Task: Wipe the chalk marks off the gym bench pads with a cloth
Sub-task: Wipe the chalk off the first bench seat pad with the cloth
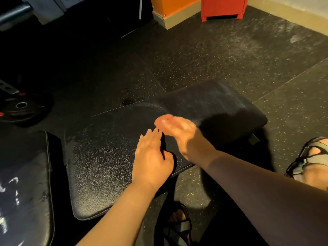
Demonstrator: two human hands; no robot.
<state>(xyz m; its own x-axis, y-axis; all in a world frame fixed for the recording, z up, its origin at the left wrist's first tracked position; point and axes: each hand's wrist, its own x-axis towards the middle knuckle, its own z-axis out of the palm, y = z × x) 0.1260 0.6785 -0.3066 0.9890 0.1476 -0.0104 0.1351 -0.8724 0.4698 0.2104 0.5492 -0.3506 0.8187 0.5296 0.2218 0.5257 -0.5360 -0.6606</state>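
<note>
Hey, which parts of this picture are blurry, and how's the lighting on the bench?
Head view: the right hand is smeared by motion blur, while the left hand is sharp; warm, dim light falls on the bench pad, a dark shadow lies on the pad just right of the right hand, and the top left corner is nearly black.

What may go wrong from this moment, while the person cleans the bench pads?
1. The right hand is blurred above the centre pad, and no cloth shows plainly; a bare palm may only smear the chalk.
2. The left pad bears white chalk marks, which could be missed.
3. A weight plate lies on the floor; in open sandals, a stubbed toe is possible.
</note>
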